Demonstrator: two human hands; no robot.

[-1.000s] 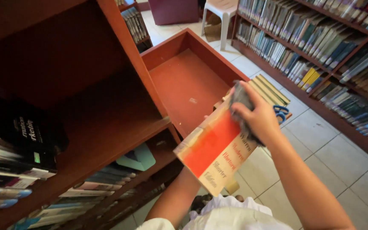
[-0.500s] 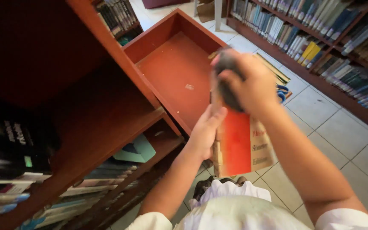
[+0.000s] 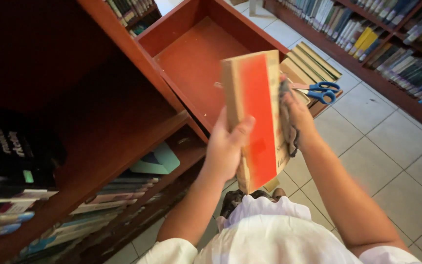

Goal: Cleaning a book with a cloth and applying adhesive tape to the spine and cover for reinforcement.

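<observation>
Head view. Far left: dark wooden bookshelf [image 3: 123, 132], books lying flat on lower shelves. Centre: left hand [image 3: 225, 149] closed around lower spine edge of tan book with red cover panel [image 3: 257, 117], thumb on front face; book held upright, slightly tilted, above tiled floor [image 3: 382, 161]. Right hand [image 3: 296, 115] behind book's far edge, fingers clamped on grey cloth [image 3: 286, 122] pressed against book. Right: blue-handled scissors [image 3: 321, 90] on stacked books [image 3: 313, 61]; far bookshelf beyond.
</observation>
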